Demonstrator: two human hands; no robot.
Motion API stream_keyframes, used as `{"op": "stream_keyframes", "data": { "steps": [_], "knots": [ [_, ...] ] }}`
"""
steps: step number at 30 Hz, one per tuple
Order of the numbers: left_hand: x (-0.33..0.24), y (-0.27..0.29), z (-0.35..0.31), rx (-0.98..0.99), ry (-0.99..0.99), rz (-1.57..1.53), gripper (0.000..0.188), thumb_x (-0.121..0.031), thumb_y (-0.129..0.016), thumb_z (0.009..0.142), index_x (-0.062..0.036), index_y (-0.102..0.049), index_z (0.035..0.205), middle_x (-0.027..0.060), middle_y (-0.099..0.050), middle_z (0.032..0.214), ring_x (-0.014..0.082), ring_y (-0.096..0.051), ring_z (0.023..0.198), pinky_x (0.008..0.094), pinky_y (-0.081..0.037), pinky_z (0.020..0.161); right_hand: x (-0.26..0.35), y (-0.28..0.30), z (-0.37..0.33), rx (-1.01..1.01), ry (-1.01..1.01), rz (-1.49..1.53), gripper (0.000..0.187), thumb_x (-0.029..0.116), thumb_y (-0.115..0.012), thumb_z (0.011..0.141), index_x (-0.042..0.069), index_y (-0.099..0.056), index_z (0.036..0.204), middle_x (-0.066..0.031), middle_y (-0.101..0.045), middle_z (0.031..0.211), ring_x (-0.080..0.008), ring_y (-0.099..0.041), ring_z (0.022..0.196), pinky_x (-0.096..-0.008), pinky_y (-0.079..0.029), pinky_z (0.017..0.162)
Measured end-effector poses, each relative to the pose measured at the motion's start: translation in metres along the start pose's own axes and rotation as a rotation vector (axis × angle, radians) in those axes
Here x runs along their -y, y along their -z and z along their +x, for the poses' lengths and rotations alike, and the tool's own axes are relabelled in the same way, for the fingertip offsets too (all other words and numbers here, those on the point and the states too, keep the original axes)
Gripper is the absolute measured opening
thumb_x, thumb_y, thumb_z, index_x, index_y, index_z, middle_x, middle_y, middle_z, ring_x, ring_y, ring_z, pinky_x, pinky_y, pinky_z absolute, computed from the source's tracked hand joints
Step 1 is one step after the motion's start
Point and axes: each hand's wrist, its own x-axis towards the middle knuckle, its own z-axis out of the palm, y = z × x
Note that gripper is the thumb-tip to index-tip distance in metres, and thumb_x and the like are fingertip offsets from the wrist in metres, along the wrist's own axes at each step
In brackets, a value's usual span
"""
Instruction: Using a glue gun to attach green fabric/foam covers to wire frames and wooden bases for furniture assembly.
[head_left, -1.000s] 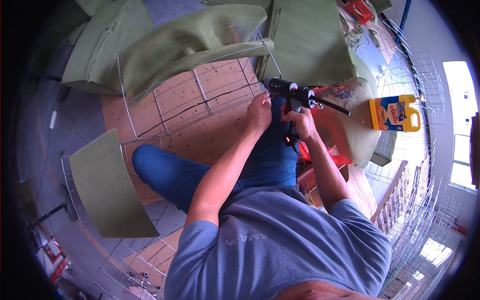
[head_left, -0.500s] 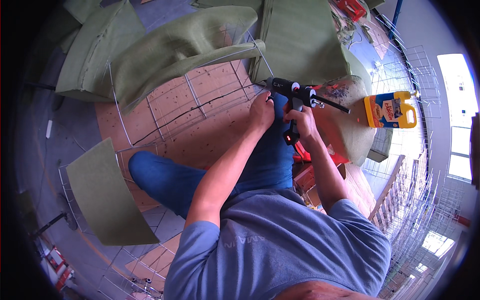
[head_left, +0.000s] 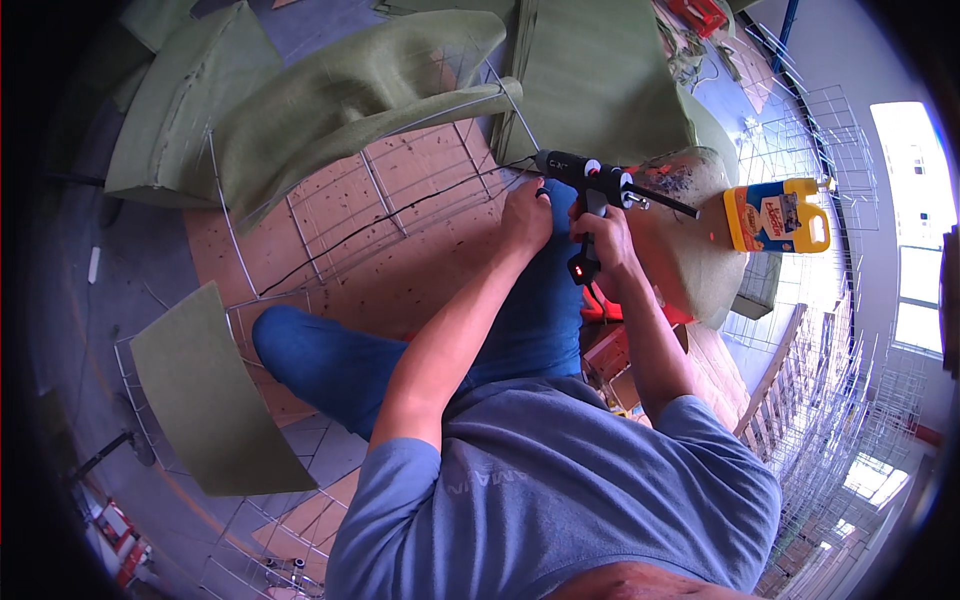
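My right hand (head_left: 608, 238) is wrapped round the handle of a black glue gun (head_left: 577, 172), which has a lit red display at the base of its grip. A black glue stick (head_left: 665, 200) sticks out of the gun's rear. The nozzle points away to the left, just beyond my left hand (head_left: 527, 215). That hand is closed, its fingers pinched together above my thigh; whatever they grip is hidden. Past it stands a wire frame (head_left: 377, 182) with green felt-like sheet (head_left: 330, 125) draped over its far side. A thin black cord (head_left: 345, 243) crosses the frame toward my left hand.
A yellow jug (head_left: 778, 217) stands on a green-covered block (head_left: 705, 265) at my right. Stacked green sheets (head_left: 600, 85) lie ahead. Brown board (head_left: 400, 285) with dark scraps lies under the frame. Another green sheet (head_left: 215, 395) rests at left; wire panels (head_left: 850, 430) lean at right.
The whole view has shifted slightly. My right hand still holds the glue gun, and my left hand stays close to the nozzle with little movement.
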Motion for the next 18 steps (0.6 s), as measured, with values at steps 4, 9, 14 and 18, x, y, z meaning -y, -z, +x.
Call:
{"op": "stream_keyframes", "data": {
  "steps": [4, 9, 14, 18],
  "knots": [
    [-0.002, -0.001, 0.002, 0.003, -0.003, 0.003, 0.041, -0.013, -0.054, 0.095, 0.0042, -0.065, 0.131, 0.0271, -0.067, 0.130, 0.0406, -0.063, 0.125, 0.0443, -0.049, 0.108, -0.002, 0.002, 0.001, -0.008, -0.002, 0.007, 0.025, 0.011, -0.064, 0.071, -0.001, -0.065, 0.093, -0.0084, -0.064, 0.079, -0.0192, -0.063, 0.071, -0.0325, -0.050, 0.070],
    [-0.005, -0.003, 0.000, -0.015, -0.020, 0.019, 0.040, -0.012, -0.054, 0.094, 0.0053, -0.067, 0.128, 0.0282, -0.068, 0.128, 0.0425, -0.064, 0.122, 0.0450, -0.049, 0.108, 0.000, 0.000, 0.000, -0.048, 0.017, -0.030, 0.023, 0.013, -0.063, 0.071, -0.003, -0.065, 0.088, -0.0083, -0.063, 0.074, -0.0190, -0.062, 0.068, -0.0318, -0.049, 0.066],
    [-0.002, -0.006, 0.005, -0.022, -0.075, 0.061, 0.040, -0.012, -0.056, 0.093, 0.0065, -0.067, 0.126, 0.0299, -0.068, 0.125, 0.0451, -0.064, 0.119, 0.0466, -0.049, 0.107, -0.002, 0.003, 0.001, -0.046, 0.009, -0.047, 0.023, 0.011, -0.064, 0.072, -0.002, -0.065, 0.091, -0.0081, -0.064, 0.079, -0.0197, -0.064, 0.071, -0.0328, -0.051, 0.069],
    [0.004, 0.000, 0.006, 0.000, -0.152, 0.123, 0.041, -0.014, -0.056, 0.093, 0.0072, -0.067, 0.126, 0.0313, -0.068, 0.124, 0.0464, -0.062, 0.121, 0.0474, -0.047, 0.109, 0.021, -0.008, -0.003, -0.089, -0.057, -0.083, 0.025, 0.012, -0.067, 0.071, -0.001, -0.066, 0.092, -0.0078, -0.064, 0.079, -0.0200, -0.064, 0.071, -0.0330, -0.051, 0.070]
  ]
}}
